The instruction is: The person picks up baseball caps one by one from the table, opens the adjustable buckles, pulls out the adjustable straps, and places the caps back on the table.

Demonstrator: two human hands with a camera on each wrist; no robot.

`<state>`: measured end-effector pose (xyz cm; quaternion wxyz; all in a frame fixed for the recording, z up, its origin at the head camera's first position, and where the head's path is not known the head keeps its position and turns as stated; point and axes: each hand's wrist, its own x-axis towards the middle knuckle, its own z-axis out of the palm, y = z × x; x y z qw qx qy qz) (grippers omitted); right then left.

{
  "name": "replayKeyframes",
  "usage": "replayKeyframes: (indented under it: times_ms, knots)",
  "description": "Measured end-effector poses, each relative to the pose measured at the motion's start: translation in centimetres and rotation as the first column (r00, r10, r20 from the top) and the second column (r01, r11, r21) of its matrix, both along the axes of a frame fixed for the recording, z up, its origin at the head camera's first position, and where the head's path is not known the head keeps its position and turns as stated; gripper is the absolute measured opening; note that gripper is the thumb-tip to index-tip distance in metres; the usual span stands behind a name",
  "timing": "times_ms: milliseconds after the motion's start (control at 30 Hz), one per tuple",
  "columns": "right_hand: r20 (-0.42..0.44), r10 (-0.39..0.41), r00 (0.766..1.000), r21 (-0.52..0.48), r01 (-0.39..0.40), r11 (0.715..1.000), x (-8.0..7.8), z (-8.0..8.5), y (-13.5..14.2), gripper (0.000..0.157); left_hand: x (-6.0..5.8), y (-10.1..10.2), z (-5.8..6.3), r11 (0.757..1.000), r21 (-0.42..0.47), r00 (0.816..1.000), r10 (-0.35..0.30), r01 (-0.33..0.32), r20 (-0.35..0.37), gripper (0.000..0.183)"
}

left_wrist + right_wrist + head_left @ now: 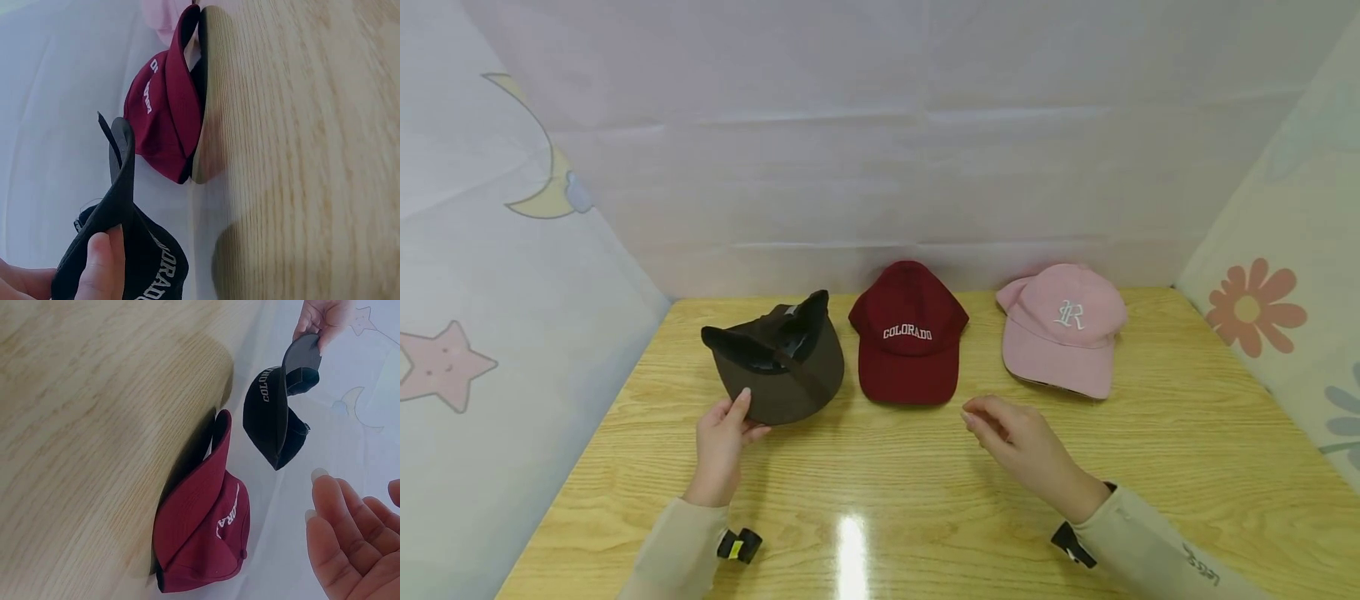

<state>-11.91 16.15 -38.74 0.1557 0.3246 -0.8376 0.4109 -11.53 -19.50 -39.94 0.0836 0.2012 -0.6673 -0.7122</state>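
Note:
By its brim, my left hand (722,442) pinches a black cap (797,392) at the left of the table, the thumb on the underside. The cap is upside down with its inside facing up, and the right wrist view shows the cap (265,412) lifted off the tabletop. White lettering on its crown (165,269) is partly visible. My right hand (1026,446) hovers with loosely bent fingers and holds nothing. Nearest to it are a dark red cap (910,375) lettered COLORADO and a pink cap (1060,358) with a white R, both brim forward on the table.
The wooden table (880,467) ends at a pale cloth backdrop (880,183) close behind the caps. Printed cloth walls stand on both sides, with a star (448,367) on the left and a flower (1255,308) on the right.

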Motion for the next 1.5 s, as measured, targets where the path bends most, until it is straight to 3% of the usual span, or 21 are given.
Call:
replayKeyframes:
  times_ms: [467,800,1100,1500]
  knots:
    - [0.014,-0.018,1.0,0.018,0.017,1.0,0.1,0.0,0.0,0.013,-0.3,-0.8,-0.3,1.0,-0.009,0.999,-0.022,0.022,0.044,0.043]
    - [0.036,-0.036,0.999,0.041,0.034,0.999,0.0,0.1,-0.1,0.01,-0.9,-1.0,0.1,0.995,0.065,0.993,-0.086,0.081,0.079,0.036]
    - [0.046,-0.054,0.998,0.07,0.05,0.996,0.0,0.0,-0.2,0.009,-1.3,-1.1,-0.1,0.985,0.102,0.988,-0.146,0.141,0.047,0.043]
    - [0.054,-0.06,0.997,0.117,0.053,0.992,0.1,0.1,-0.1,0.009,-2.6,-1.2,-0.2,0.99,0.092,0.992,-0.11,0.103,0.065,0.042]
